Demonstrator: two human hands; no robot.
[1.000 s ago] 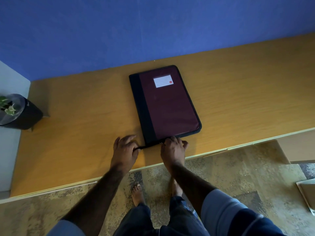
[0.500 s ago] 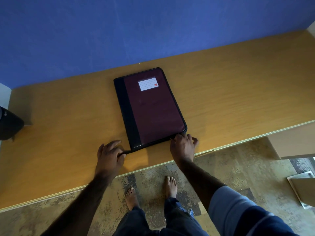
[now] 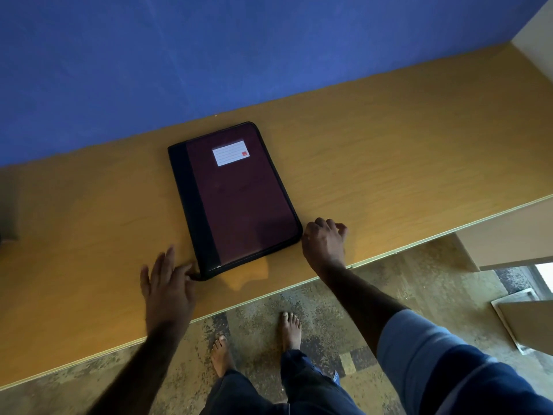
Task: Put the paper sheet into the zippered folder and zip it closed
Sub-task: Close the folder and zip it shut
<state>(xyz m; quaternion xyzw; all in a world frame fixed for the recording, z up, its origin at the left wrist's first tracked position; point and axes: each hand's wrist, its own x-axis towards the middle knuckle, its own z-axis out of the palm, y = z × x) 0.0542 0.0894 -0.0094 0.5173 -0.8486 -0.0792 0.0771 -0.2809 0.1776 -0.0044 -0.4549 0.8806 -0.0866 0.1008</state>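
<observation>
The zippered folder, maroon with a black spine strip and a white label, lies shut on the wooden table. No paper sheet shows. My left hand lies flat on the table at the folder's near left corner. Its fingers are spread, and its thumb side touches the small black tab there. My right hand is curled at the near right corner, fingertips against the zipper edge. The zipper pull is hidden under them.
A blue wall runs behind the table. The table's front edge crosses just below both hands, with my bare feet on the mottled floor beneath. A white panel and a flat tray stand at the right.
My right hand has slid along the folder's near edge from near the left corner to the right corner. My left hand has uncurled from its pinch on the tab and spread flat.
</observation>
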